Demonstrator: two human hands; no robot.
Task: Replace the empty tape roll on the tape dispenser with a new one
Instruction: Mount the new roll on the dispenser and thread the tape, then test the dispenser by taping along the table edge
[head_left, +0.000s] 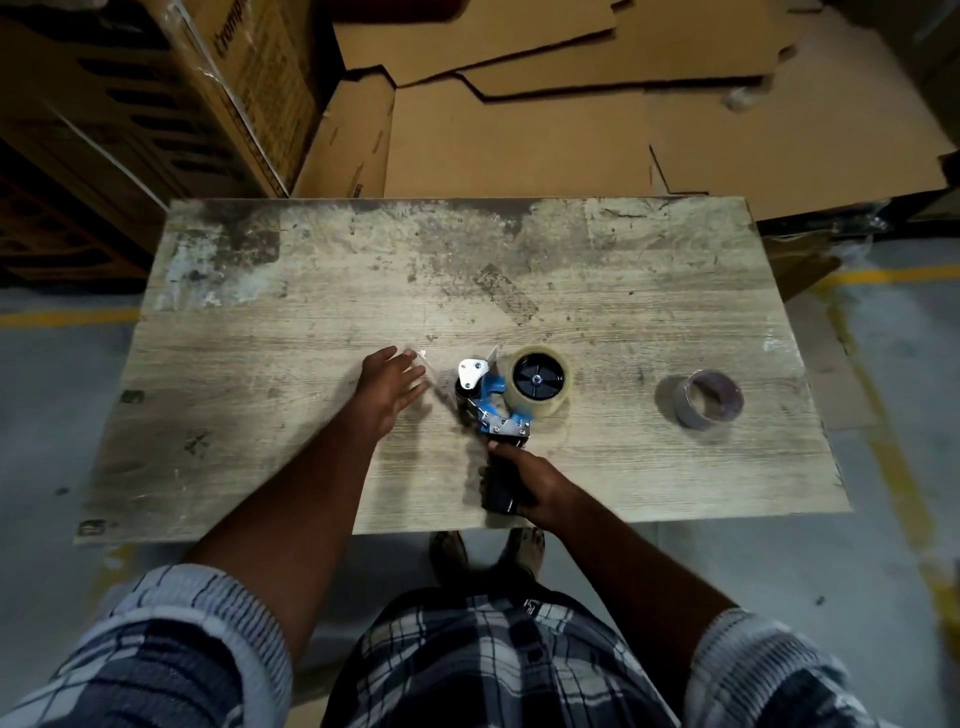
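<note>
Worn table (260, 312): dispenser (488, 400) handle is clasped by right hand (535, 483); ahead, tape (540, 408) should be drawn taut by straight-fingered left hand (389, 389).

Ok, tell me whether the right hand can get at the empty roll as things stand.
Probably, once freed: the right hand grips the dispenser handle, so it must let go first. The empty roll lies to its right with nothing between them on the table.
</note>
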